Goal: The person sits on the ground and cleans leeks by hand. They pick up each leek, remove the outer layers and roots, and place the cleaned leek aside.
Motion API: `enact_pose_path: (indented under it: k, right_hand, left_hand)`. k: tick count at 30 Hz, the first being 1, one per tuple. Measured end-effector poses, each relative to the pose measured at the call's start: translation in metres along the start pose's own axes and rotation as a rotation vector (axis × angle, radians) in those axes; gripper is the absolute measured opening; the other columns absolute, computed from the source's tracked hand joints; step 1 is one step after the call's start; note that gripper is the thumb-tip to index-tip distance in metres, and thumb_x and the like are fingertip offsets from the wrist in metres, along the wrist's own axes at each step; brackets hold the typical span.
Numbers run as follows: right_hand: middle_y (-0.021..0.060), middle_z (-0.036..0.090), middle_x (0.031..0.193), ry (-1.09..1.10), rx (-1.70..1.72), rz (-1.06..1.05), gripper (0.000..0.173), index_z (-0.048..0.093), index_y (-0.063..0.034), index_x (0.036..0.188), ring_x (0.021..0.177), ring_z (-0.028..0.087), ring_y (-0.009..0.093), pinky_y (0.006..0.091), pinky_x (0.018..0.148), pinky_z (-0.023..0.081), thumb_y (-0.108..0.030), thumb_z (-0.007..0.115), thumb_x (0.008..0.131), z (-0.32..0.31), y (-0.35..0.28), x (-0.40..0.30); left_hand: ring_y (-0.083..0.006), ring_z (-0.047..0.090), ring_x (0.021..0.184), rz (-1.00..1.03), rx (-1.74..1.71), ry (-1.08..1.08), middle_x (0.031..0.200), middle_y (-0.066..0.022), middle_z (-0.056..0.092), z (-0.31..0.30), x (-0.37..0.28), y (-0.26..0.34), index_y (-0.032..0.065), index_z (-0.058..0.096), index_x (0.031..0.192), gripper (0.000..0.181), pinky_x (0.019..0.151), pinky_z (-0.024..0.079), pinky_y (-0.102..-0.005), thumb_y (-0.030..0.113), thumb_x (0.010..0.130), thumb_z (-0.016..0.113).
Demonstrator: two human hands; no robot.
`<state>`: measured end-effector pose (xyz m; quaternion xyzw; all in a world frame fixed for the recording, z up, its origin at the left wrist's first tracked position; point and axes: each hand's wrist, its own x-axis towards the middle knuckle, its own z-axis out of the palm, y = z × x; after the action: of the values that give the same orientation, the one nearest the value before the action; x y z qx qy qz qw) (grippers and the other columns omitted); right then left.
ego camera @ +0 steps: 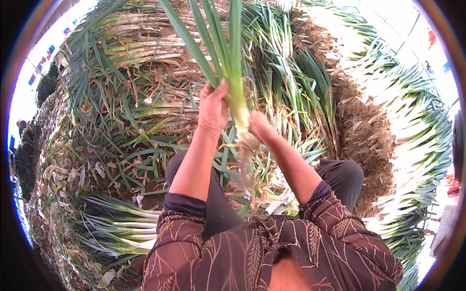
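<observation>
My left hand point(214, 107) grips a large green onion point(236, 96) around its lower green part, with the thumb across the leaves. The leaves point away from me and the root end hangs towards my lap. Against the stalk's right side, my right hand point(260, 125) is curled and blurred by motion, closed on what looks like a dry outer leaf point(249, 83). Loosened papery skin point(248, 142) hangs around the white base. Below it the roots point(246, 171) are blurred. The right fingertips are hidden.
Untrimmed onions point(145, 47) with dry leaves lie heaped ahead and to the left. More stand upright in a bundle point(284, 65). Along the right runs a long stacked row of clean white-stalked onions point(411, 134), roots inward. A small clean pile point(127, 229) lies left. Peeled scraps point(273, 189) cover the ground between my knees.
</observation>
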<state>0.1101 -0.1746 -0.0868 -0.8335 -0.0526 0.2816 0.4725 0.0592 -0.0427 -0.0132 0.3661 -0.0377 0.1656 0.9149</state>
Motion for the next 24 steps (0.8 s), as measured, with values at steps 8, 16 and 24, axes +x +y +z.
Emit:
enact_pose_path:
  k: [8,16,24]
  right_hand:
    - [0.0105,0.065,0.095,-0.057,-1.184,-0.076,0.022,0.065,-0.0069,0.100,0.086,0.066,0.025,0.0396,0.069,0.053,-0.015,0.055,0.082,-0.006,0.264,-0.044]
    - [0.0176,0.056,0.121,0.082,-0.437,-0.426,0.053,0.045,-0.0019,0.131,0.112,0.054,0.030,0.0381,0.092,0.045,-0.027,0.059,0.086,-0.051,0.139,-0.051]
    - [-0.0017,0.051,0.074,-0.333,0.613,-0.159,0.032,0.049,-0.0083,0.120,0.059,0.044,0.008,0.0224,0.051,0.037,-0.020,0.056,0.091,0.004,0.101,-0.110]
  left_hand:
    - [-0.0240,0.064,0.081,0.312,0.015,0.150,0.092,-0.0141,0.065,-0.017,0.013,0.040,0.0028,0.055,0.114,0.039,0.067,0.055,-0.0347,0.027,0.085,0.064]
    - [-0.0253,0.063,0.084,0.439,-0.118,0.188,0.094,-0.0113,0.063,-0.055,0.019,0.064,0.0035,0.053,0.112,0.033,0.072,0.054,-0.0396,0.024,0.087,0.061]
    - [-0.0188,0.062,0.084,0.180,0.243,0.533,0.100,-0.0105,0.062,-0.033,0.021,0.046,0.0039,0.052,0.119,0.040,0.072,0.055,-0.0318,0.028,0.089,0.061]
